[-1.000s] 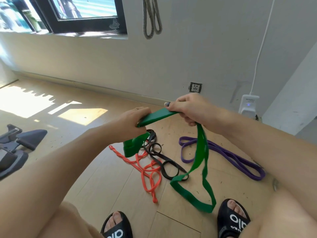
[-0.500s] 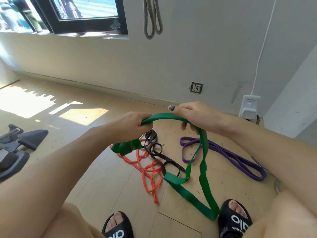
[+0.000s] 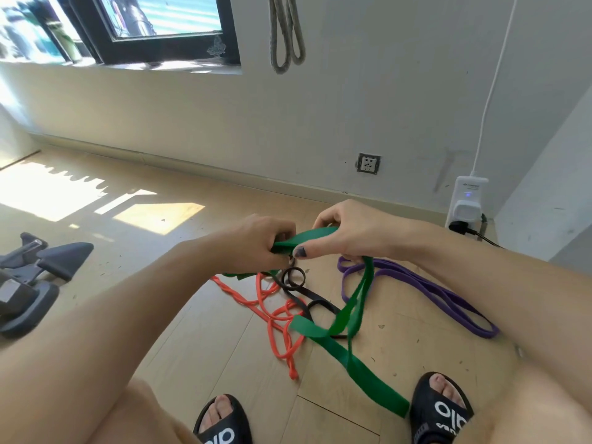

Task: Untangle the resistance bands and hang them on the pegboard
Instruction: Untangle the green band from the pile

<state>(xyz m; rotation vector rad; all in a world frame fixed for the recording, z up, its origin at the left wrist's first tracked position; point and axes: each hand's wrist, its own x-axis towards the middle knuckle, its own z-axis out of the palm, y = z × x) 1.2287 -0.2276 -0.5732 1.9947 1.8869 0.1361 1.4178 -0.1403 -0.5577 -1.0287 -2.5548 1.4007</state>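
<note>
Both hands hold a wide green resistance band [image 3: 352, 357] above the wooden floor. My left hand [image 3: 256, 243] grips one end of its top fold, and my right hand [image 3: 349, 233] pinches the same fold close beside it. The rest of the green band hangs down in a loop to the floor near my right foot. Under my hands an orange band [image 3: 275, 318] and a black band [image 3: 301, 286] lie tangled together. To their right, a purple band [image 3: 448, 299] stretches out on the floor. On the wall above hangs a grey band [image 3: 285, 36].
A black exercise machine base [image 3: 35, 274] stands at the left. On the wall at the right are a socket [image 3: 368, 163] and a white plugged-in device [image 3: 466, 203] with a cable. My sandalled feet [image 3: 442, 408] are at the bottom, and a window [image 3: 160, 24] is at the upper left.
My hands have come close together, bunching the green band's top section between them. The hanging loop has swung and shifted on the floor.
</note>
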